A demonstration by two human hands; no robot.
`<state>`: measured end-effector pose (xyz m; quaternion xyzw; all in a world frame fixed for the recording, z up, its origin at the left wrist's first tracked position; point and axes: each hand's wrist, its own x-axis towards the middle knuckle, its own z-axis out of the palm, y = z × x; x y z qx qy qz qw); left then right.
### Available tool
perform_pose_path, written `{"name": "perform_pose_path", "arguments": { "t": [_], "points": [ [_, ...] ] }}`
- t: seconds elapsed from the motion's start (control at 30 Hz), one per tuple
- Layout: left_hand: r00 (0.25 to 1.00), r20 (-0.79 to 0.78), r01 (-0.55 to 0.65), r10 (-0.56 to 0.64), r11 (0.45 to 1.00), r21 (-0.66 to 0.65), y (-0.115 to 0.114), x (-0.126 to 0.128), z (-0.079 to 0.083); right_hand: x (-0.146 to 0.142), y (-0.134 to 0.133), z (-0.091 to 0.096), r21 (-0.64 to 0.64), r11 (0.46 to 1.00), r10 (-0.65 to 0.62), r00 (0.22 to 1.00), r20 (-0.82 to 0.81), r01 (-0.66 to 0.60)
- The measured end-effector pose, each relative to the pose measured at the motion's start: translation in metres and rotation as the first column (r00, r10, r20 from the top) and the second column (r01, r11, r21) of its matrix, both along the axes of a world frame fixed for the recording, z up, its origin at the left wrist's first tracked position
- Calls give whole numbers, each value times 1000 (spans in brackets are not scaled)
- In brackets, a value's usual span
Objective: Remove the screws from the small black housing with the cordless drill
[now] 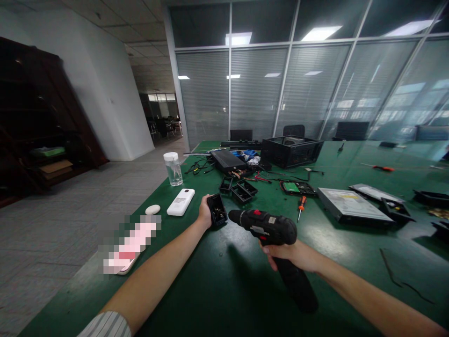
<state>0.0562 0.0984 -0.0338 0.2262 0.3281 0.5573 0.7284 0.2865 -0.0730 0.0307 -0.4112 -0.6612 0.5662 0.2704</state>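
Note:
My left hand (205, 213) is closed round the left side of a small black open box (218, 208), tilted so that its inside faces me. Small brassy bits, perhaps screws, lie in it. In my right hand (286, 252) is a black cordless drill (268, 225) with red buttons, gripped by its handle. The drill's chuck points left, towards the box, with a small gap between them. Whether a bit sits in the chuck is too dark to tell. More black boxes (242, 192) stand just behind the held one.
An orange screwdriver (301, 207), a hard drive (298, 188) and an optical drive (352, 206) lie to the right. A black computer case (292, 152) stands behind, near cables. On the left are a lidded clear jar (173, 169), a white device (181, 202) and a blurred-out phone.

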Motion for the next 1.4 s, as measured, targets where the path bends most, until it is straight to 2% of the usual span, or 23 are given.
{"name": "perform_pose_path", "arguments": {
  "t": [0.4, 0.67, 0.9, 1.13, 1.3, 1.4],
  "points": [
    [1000, -4, -12, 12, 1000, 21, 1, 0, -2, -3, -2, 7, 19, 1000, 9, 1000, -5, -9],
    [999, -6, -44, 44, 997, 62, 0, 1, -2, 0, -1, 0, 2, 1000, 6, 1000, 1, -6],
    [999, -21, -35, 36, 997, 75, 0, 0, -1, -1, -2, 2, -10, 1000, 4, 1000, -19, -4],
    [999, -15, -37, 37, 999, -8, 3, 0, -4, 0, -1, 1, -35, 999, 1, 998, -67, -4],
    [999, -7, -40, 39, 999, -22, 2, 0, -3, -2, -3, 0, -81, 995, -56, 996, -64, 51],
    [1000, 0, -31, 31, 999, -15, 2, 1, -3, 0, -2, 1, -47, 996, -78, 996, -47, 76]
  ]
}}
